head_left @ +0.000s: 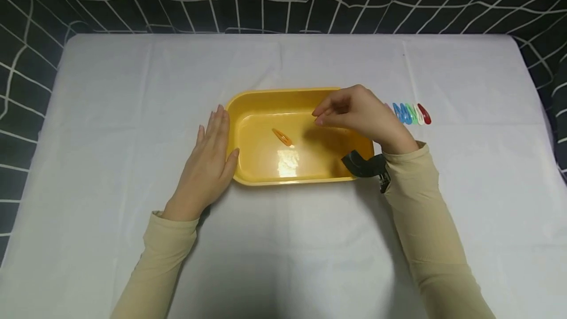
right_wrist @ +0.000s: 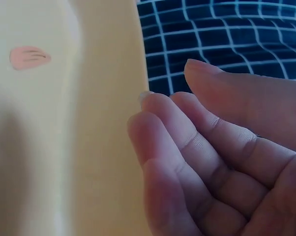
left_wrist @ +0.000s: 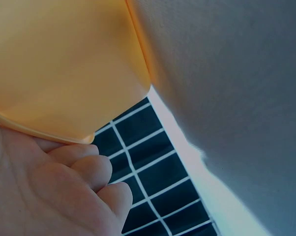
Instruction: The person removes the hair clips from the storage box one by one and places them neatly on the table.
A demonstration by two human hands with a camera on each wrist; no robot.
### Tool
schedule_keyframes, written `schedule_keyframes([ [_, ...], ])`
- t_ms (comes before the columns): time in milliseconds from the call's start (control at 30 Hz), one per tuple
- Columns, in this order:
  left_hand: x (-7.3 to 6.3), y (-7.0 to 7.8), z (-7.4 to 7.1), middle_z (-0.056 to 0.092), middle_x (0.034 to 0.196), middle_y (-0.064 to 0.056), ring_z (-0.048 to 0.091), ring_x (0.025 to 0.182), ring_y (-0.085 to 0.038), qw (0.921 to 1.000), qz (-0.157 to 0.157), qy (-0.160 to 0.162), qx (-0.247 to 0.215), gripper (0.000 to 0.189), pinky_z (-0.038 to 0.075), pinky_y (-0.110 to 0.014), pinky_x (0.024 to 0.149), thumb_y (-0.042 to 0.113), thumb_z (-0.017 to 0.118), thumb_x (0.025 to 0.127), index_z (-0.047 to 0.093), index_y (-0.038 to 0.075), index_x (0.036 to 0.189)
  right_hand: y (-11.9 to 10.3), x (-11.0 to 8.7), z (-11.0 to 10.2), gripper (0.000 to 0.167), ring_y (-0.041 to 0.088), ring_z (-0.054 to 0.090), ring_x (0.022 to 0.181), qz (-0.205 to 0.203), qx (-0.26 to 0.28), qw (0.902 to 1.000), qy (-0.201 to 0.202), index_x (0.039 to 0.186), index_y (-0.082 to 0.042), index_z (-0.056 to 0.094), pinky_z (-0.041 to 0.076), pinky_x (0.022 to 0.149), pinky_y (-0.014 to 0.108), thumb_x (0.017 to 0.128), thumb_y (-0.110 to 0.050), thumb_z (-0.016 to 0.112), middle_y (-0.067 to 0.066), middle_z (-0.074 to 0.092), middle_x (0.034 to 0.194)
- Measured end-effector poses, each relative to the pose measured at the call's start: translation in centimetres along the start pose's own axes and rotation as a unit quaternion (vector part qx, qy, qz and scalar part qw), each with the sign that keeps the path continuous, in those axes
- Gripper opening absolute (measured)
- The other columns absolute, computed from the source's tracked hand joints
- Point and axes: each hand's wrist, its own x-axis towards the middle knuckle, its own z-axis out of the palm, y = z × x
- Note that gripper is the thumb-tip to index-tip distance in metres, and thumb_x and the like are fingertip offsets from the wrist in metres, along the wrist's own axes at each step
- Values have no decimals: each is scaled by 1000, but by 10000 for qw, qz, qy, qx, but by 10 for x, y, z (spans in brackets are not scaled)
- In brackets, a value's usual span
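A yellow tray (head_left: 301, 181) stands on the white-covered table, and one orange snap hair clip (head_left: 282, 137) lies inside it, left of the middle. The same clip (right_wrist: 29, 58) looks pinkish in the right wrist view. Along the tray's left side rests my left hand (head_left: 208, 164), its fingers straight and touching the rim. My right hand (head_left: 356, 112) is over the tray's right part. Thumb and bent fingertips stand apart in the right wrist view, with nothing between them. A row of hair clips (head_left: 408, 113), blue, green, white and red, lies right of the tray, partly hidden behind the right hand.
The white cloth (head_left: 110, 112) spreads around the tray on every side. A dark fabric with a white grid (head_left: 274, 9) lies beyond the table's far edge and at both sides. A black strap (head_left: 365, 165) sticks out from the right wrist over the tray's corner.
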Motion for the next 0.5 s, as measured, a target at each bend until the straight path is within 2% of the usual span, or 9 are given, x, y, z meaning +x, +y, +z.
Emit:
schedule_keyframes([
  [167,1,0,2,6,156,-19,9,143,-32,10000,25,3,-23,64,5,-45,114,21,39,98,11,-9,147,-5,14,6,13,20,59,75,-149,-21,9997,-208,95,5,70,45,67,22,85,-2,66,12,70,88],
  [333,1,0,2,7,155,-20,10,142,-33,10000,62,28,41,63,6,-46,114,21,39,98,12,-9,147,-9,25,12,12,26,63,81,-165,-95,9990,-404,95,5,69,47,70,22,84,0,65,14,70,88],
  [500,0,0,0,7,155,-20,9,143,-32,10000,56,22,63,63,6,-46,114,21,40,99,12,-9,147,-13,38,22,10,20,64,79,-160,-356,9969,-682,91,1,70,46,72,25,83,-3,67,11,71,84],
])
